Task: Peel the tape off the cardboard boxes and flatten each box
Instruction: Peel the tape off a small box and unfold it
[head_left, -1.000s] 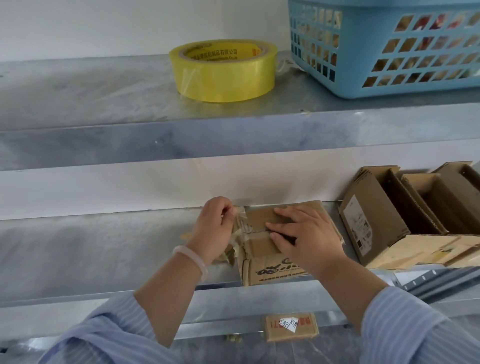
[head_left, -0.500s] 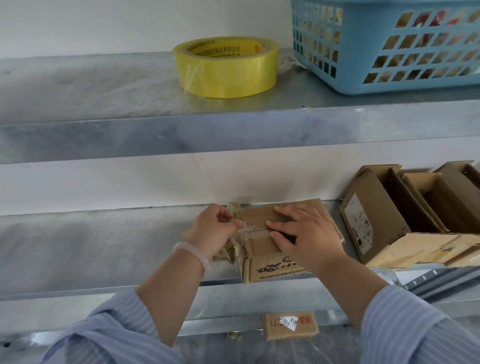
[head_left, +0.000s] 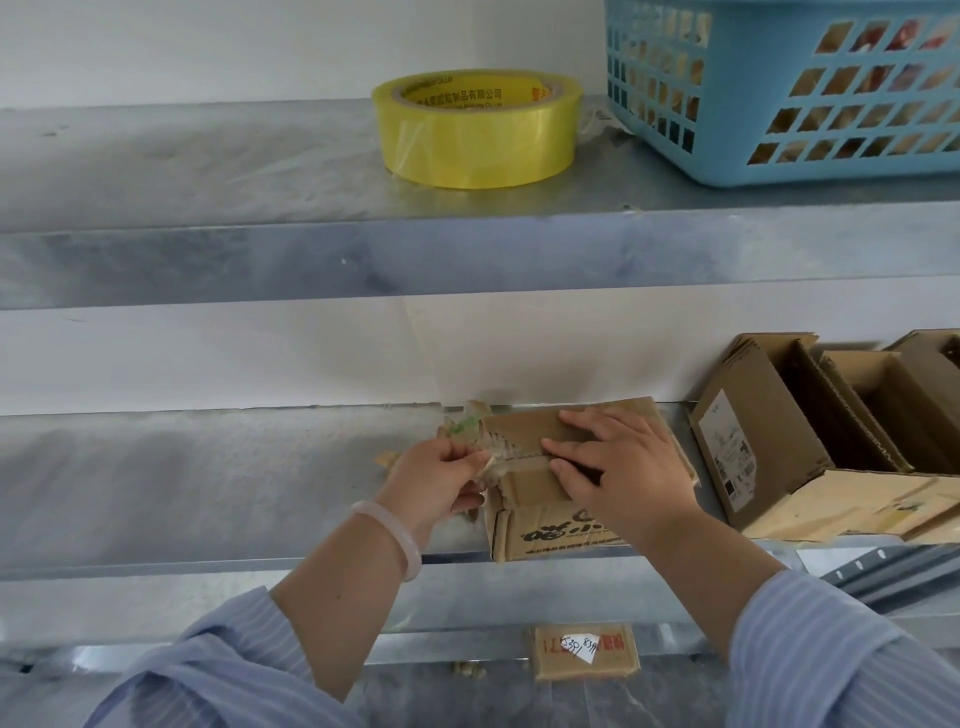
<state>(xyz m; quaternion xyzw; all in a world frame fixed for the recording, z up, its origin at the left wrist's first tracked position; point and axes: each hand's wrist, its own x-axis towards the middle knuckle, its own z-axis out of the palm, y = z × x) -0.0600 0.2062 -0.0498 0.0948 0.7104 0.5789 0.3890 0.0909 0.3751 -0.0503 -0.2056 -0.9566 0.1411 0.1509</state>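
A small brown cardboard box with dark print on its front stands on the middle metal shelf. My right hand lies flat on the box's top flaps, fingers straight, pressing them down. My left hand, at the box's left edge, pinches a strip of clear tape that runs from the seam of the flaps. A crumpled tail of peeled tape sticks up behind my left hand.
Open cardboard boxes lie on their sides at the right of the same shelf. The upper shelf holds a yellow tape roll and a blue plastic basket. Below, a small labelled carton rests on a lower surface.
My left hand has pulled the tape leftward and a little down, away from the box's seam. My right hand has stayed pressed on the flaps.
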